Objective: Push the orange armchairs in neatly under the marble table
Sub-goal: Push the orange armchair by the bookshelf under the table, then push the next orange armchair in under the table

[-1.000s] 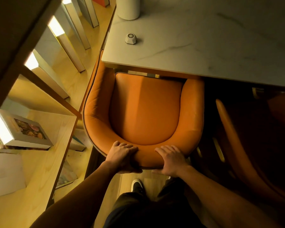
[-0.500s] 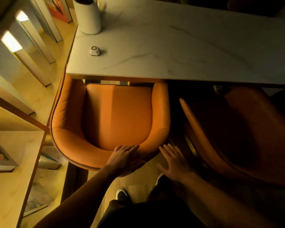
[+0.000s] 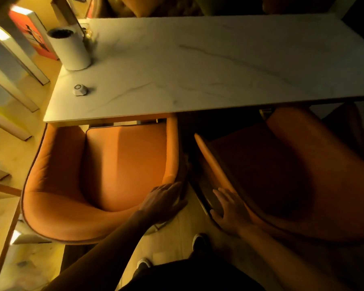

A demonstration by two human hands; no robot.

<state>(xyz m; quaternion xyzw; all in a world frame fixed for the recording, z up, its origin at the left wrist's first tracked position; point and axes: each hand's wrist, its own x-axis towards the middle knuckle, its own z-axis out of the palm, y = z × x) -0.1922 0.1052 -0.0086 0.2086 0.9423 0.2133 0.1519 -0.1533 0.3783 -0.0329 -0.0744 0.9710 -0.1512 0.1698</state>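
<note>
The white marble table (image 3: pixel 198 66) fills the upper part of the view. Below its near left edge stands an orange armchair (image 3: pixel 105 171), its seat front tucked under the tabletop. A second orange armchair (image 3: pixel 282 175) stands to the right in shadow, turned at an angle, with its front under the table edge. My left hand (image 3: pixel 164 200) rests with straight fingers on the right rear corner of the left chair's backrest. My right hand (image 3: pixel 229 208) lies open with spread fingers against the left outer side of the right chair.
A white cylinder (image 3: pixel 69 49) and a small white puck-shaped device (image 3: pixel 79 89) sit on the table's left end. Lit shelving and panels (image 3: pixel 11 66) line the left side over a light wooden floor (image 3: pixel 172 234). My shoes (image 3: pixel 199 241) are near the chairs.
Both hands left the middle of the left chair's backrest and moved right. The left hand now sits at that chair's right corner; the right hand has reached the second chair. The view shifted right.
</note>
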